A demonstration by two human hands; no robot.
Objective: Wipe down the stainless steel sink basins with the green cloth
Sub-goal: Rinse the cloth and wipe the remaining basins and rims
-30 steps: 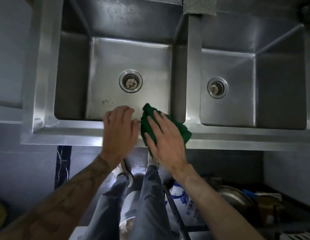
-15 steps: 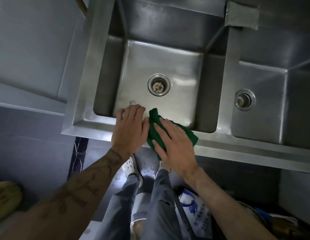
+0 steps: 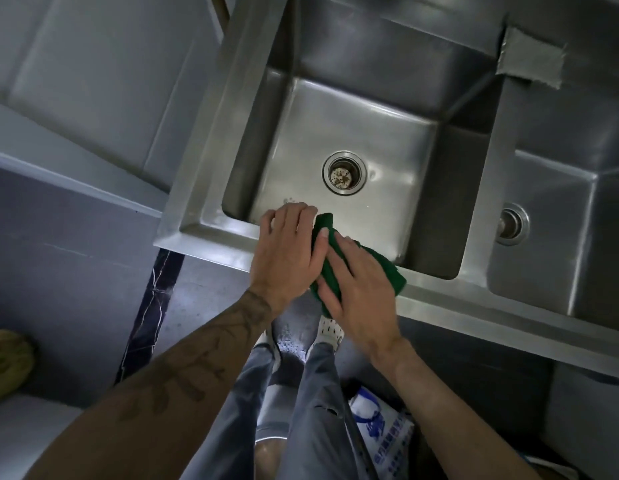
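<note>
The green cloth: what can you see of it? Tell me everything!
The green cloth is dark green, soft and thick-looking, bunched into folds. It lies across the sink's front rim, with one end poking over the left basin. The right hand presses flat on its middle, hiding much of it, and the left hand touches its left edge with the thumb. Whether it is wet cannot be told.

Bare: left hand (image 3: pixel 287 251), right hand (image 3: pixel 360 289), both forearms. The left forearm (image 3: pixel 197 362) carried dark line tattoos. Trousers were faded grey-blue jeans (image 3: pixel 315 441) with a tear (image 3: pixel 327 408) at the right knee. Footwear: white perforated clogs (image 3: pixel 330 332).
</note>
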